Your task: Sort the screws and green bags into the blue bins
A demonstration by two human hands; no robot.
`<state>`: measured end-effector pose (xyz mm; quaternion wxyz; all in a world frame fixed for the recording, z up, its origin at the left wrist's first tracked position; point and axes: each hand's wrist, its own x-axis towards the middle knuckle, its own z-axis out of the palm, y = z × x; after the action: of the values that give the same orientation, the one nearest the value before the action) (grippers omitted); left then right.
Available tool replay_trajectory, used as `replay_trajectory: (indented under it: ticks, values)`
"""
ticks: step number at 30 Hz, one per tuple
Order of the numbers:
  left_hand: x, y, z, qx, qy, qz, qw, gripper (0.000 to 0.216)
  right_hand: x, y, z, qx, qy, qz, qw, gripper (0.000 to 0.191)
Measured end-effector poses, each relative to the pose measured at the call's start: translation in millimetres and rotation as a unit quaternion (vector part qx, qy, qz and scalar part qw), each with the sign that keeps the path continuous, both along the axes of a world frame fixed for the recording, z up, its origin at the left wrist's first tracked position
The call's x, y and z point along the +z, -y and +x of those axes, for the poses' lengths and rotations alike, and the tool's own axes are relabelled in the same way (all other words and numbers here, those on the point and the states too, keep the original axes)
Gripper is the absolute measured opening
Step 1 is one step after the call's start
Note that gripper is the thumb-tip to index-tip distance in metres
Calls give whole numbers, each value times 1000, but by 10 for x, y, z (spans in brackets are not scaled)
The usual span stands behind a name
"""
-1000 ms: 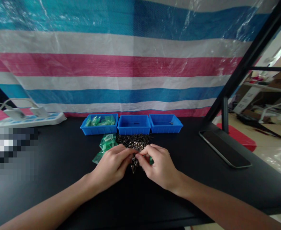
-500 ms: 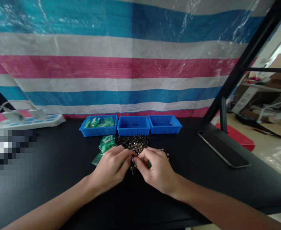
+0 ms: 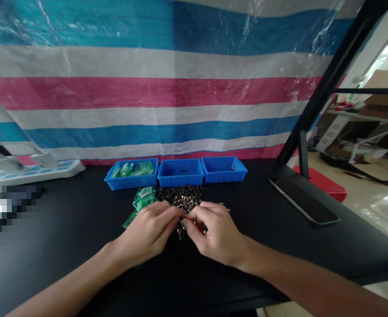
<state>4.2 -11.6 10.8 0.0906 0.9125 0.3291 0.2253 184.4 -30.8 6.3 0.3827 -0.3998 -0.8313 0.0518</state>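
Close together over a pile of small screws (image 3: 186, 200), my left hand (image 3: 156, 224) and my right hand (image 3: 213, 229) both have thumb and forefinger pinched. Whatever lies between the fingertips is too small to make out. The pile mixes black screws at the back with shiny silvery ones nearer my fingers. Some silvery screws (image 3: 180, 231) lie just below the fingertips. Green plastic bags (image 3: 144, 198) rest beside my left hand, partly covered by it. A bit of green also shows under my right hand.
Behind the pile stand three blue bins: the left bin (image 3: 131, 182) holds green bags, the middle bin (image 3: 180, 179) a dark small piece, the right bin (image 3: 225, 177) a small metal piece. A phone (image 3: 304, 200) lies right; a power strip (image 3: 58, 169) sits left.
The view has shifted slightly, so the bins and phone appear a little further left. My hands stay pinched over the pile, their fingertips barely moved.
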Motion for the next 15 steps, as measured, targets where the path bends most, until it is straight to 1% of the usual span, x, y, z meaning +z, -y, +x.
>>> replay_trajectory:
  ticks: [8, 11, 15]
  values:
    - [-41, 11, 34, -4, 39, -53, 998, 22, -4, -2, -11, -9, -5, 7, 1000, 16]
    - [-41, 18, 49, 11, 33, -56, 998, 23, -13, -6, -19, -11, -7, 14, 1000, 16]
    - [-51, 29, 70, 29, 24, -42, 998, 25, -44, -17, -29, -8, 2, 9, 1000, 16]
